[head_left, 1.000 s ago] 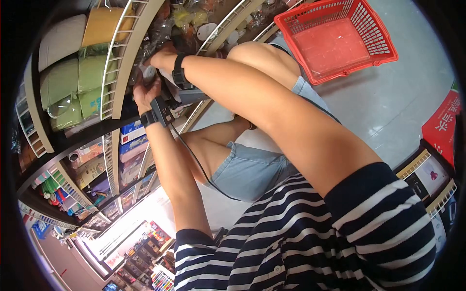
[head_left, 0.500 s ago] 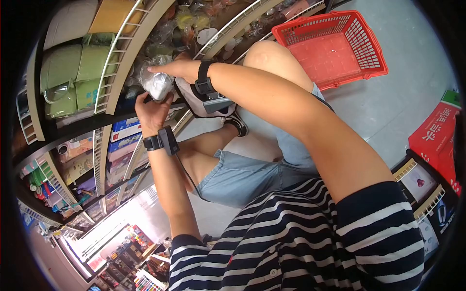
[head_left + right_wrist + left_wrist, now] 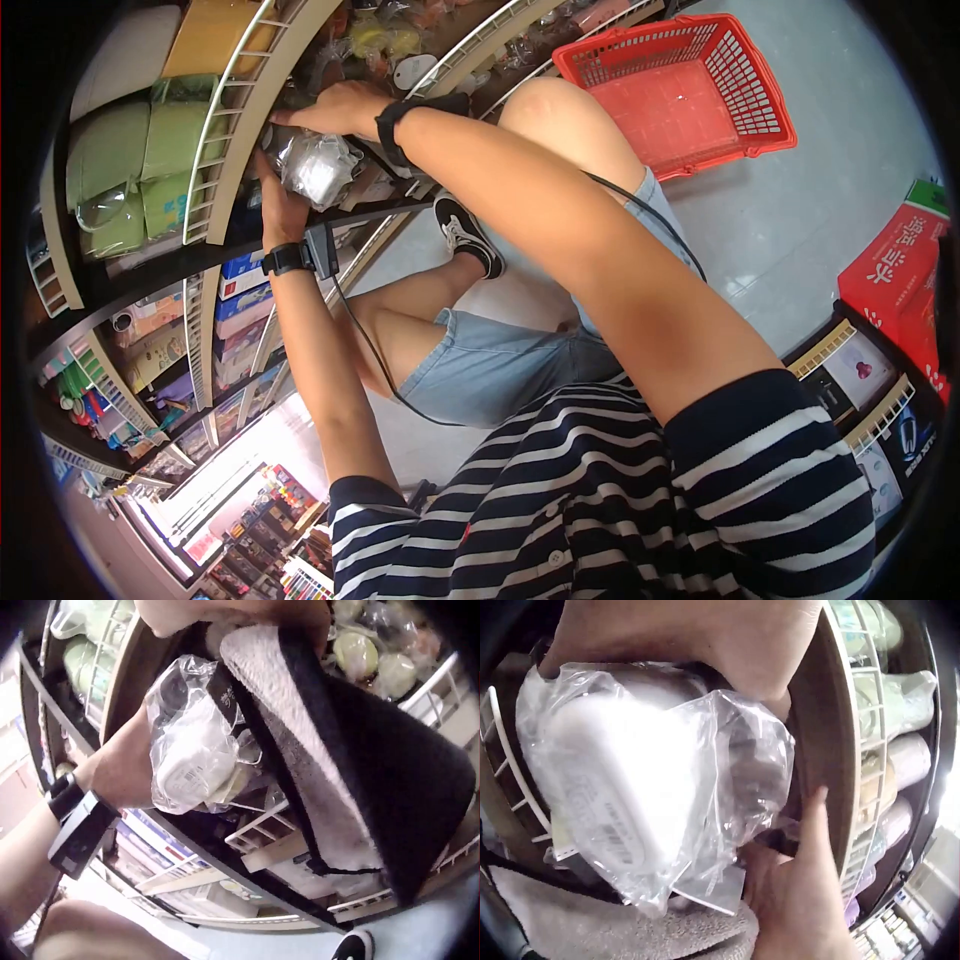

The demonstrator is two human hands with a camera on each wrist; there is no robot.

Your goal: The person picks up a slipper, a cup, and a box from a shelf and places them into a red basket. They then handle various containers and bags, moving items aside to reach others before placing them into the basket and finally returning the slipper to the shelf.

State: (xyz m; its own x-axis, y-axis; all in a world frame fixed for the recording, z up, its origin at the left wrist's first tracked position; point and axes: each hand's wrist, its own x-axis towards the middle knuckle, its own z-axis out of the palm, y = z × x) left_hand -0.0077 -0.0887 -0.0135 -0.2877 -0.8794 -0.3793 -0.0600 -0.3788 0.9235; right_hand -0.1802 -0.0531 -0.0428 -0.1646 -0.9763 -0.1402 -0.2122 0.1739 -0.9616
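My left hand [image 3: 286,208] is at the shelf front and grips a white rounded item in a clear plastic bag [image 3: 322,170]. A small barcode shows on its white face [image 3: 622,787] in the left wrist view. Above the bag in the head view, my right hand [image 3: 350,108] has one finger pointing toward the shelf edge. From that hand hangs a black cloth piece with a grey plush side [image 3: 296,761], seen in the right wrist view. Its gripping fingers are mostly cut off there. The plush hangs right beside the bag.
Bagged green goods [image 3: 180,145] fill the shelf at left, behind a white wire rail [image 3: 212,150]. More bagged items [image 3: 375,40] lie in the bay above. A red basket [image 3: 680,165] stands on the floor at right, past my bent knee [image 3: 550,105].
The bagged item has come out from the shelf and shows more fully. My right hand has shifted left and up over it since half a second ago. The left hand has moved left.
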